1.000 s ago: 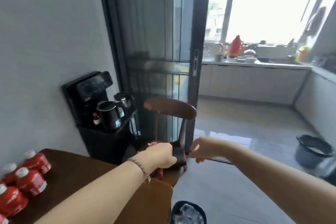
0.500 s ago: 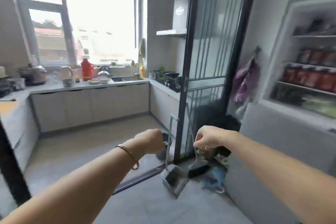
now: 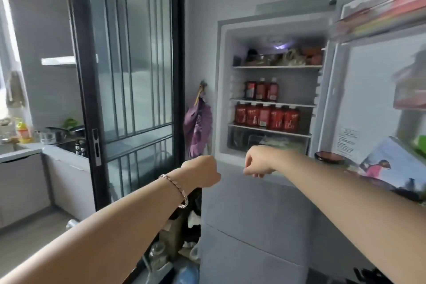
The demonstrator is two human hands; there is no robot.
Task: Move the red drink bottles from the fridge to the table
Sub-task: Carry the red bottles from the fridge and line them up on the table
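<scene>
In the head view, the gaze has swung away from the table, past the kitchen, to the open fridge; the left hand and right hand reach toward it, fingers loosely curled, holding nothing. The red drink bottles stand on its two middle shelves, so another fetch looks about to begin
</scene>
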